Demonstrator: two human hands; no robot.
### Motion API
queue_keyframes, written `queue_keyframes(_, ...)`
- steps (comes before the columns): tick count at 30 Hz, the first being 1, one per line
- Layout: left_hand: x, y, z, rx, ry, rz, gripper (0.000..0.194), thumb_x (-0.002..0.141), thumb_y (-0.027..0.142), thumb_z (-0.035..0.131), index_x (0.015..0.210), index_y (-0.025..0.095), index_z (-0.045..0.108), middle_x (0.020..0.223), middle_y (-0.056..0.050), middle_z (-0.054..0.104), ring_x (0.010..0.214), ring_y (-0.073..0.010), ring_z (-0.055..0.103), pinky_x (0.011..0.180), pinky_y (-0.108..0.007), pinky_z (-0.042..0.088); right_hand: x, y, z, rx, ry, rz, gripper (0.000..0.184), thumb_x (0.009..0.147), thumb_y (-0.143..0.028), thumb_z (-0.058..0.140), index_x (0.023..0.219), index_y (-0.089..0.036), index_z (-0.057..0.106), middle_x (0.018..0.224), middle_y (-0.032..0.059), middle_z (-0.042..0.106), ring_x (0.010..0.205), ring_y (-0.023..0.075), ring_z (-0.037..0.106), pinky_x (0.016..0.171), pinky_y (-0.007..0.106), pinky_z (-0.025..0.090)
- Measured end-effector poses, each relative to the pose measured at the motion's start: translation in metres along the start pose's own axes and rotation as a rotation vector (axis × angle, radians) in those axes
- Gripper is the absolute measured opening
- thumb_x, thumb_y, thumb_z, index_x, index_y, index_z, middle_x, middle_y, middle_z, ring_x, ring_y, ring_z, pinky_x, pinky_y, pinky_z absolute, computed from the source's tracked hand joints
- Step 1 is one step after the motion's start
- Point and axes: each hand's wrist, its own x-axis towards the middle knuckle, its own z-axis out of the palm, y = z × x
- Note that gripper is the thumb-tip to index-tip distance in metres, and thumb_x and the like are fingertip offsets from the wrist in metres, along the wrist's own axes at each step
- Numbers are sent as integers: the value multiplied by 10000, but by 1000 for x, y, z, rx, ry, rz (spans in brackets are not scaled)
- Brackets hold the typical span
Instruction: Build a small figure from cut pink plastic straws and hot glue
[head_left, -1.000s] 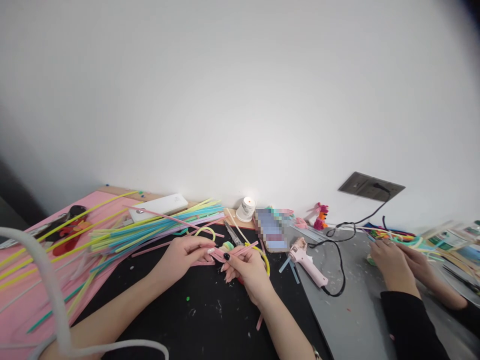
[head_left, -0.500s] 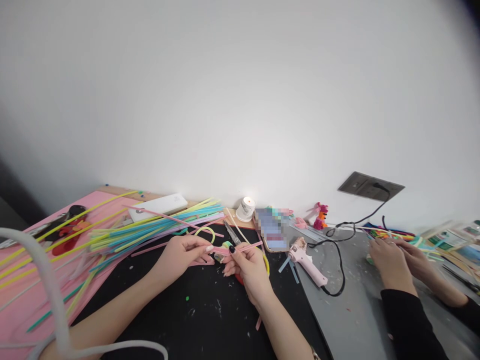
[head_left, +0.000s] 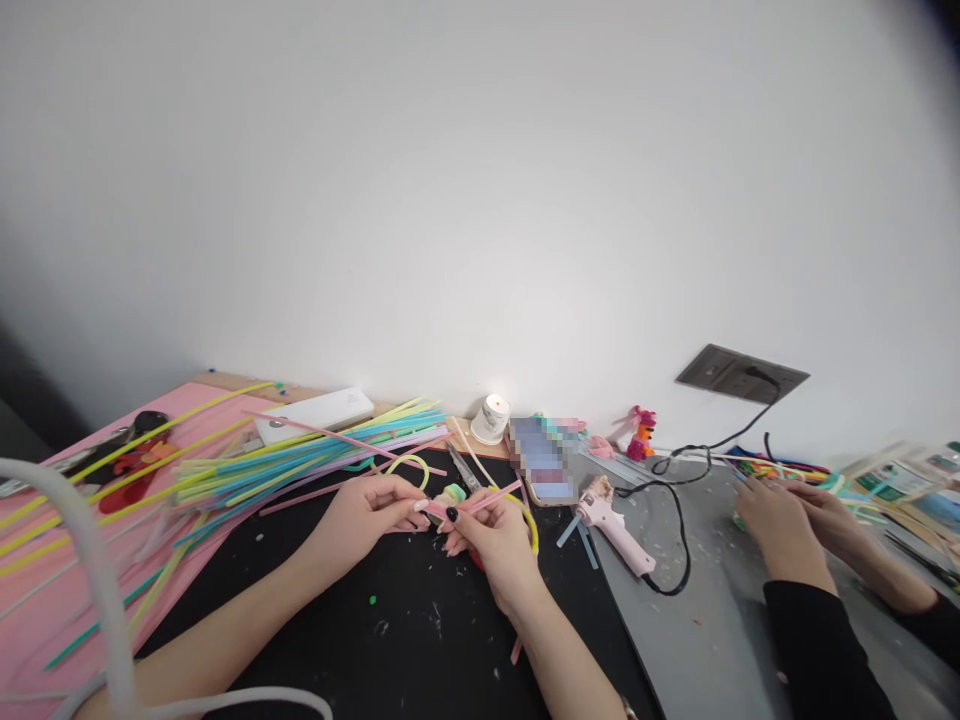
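Observation:
Pink pipe cleaners (head_left: 504, 493) are stretched between my hands above the black mat. My left hand (head_left: 379, 512) pinches their left part between thumb and fingertips. Close beside it, my right hand (head_left: 495, 545) grips them, its thumb lying on top and a loose pink end sticking out to the upper right. Just behind the fingers is a small pale green and yellow piece (head_left: 452, 494), partly hidden. Scissors (head_left: 466, 470) lie behind my right hand, which covers most of their handle. A bent yellow pipe cleaner (head_left: 411, 460) curves up behind my left fingers.
A bundle of coloured pipe cleaners (head_left: 300, 460) lies left, by a white box (head_left: 315, 413). Behind stand a white cup (head_left: 491, 418) and a phone (head_left: 541, 465). A pink glue gun (head_left: 619, 530) with black cord lies right. Another person's hands (head_left: 780, 525) work at far right.
My right hand has shifted slightly left and down, its thumb now nearer my left fingertips. More of the green and yellow piece shows. Both hands still hold the pink pipe cleaners.

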Motion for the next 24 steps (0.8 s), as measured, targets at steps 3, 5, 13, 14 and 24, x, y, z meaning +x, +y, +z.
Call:
queue_keyframes(3,-1,3,3,-82,19,-7,124,734,275,663,796,168,665,756,-10,712,723,-194,695,737,-325,567,0,3,0,14,-1,-18,183,670,-269,737,661,-159,592,576,14,665,438,112,578,471,218,474)
queue_keyframes(5,-1,5,5,-132,31,-27,235,725,284,678,927,170,640,766,-6,707,719,-190,690,732,-338,566,0,4,0,28,3,-33,170,674,-257,737,660,-160,599,577,15,665,437,112,575,469,218,469)
queue_keyframes(13,-5,4,10,-220,-40,-99,238,742,341,675,884,151,693,894,-70,713,857,-199,650,825,-326,514,-2,5,5,98,51,-36,196,650,-276,761,661,-173,595,594,12,668,443,127,575,475,245,473)
queue_keyframes(14,-5,4,12,-220,-57,-108,228,743,345,674,857,149,705,890,-71,711,853,-196,644,821,-317,510,-3,6,6,107,50,-38,202,648,-282,763,664,-175,593,597,13,670,446,131,578,479,252,477)
queue_keyframes(24,-11,4,29,-191,-141,-7,270,795,344,615,625,147,687,656,-17,606,656,-149,540,652,-258,466,-4,15,16,138,74,-92,219,626,-296,771,617,-183,583,533,-4,645,420,127,561,464,257,485)
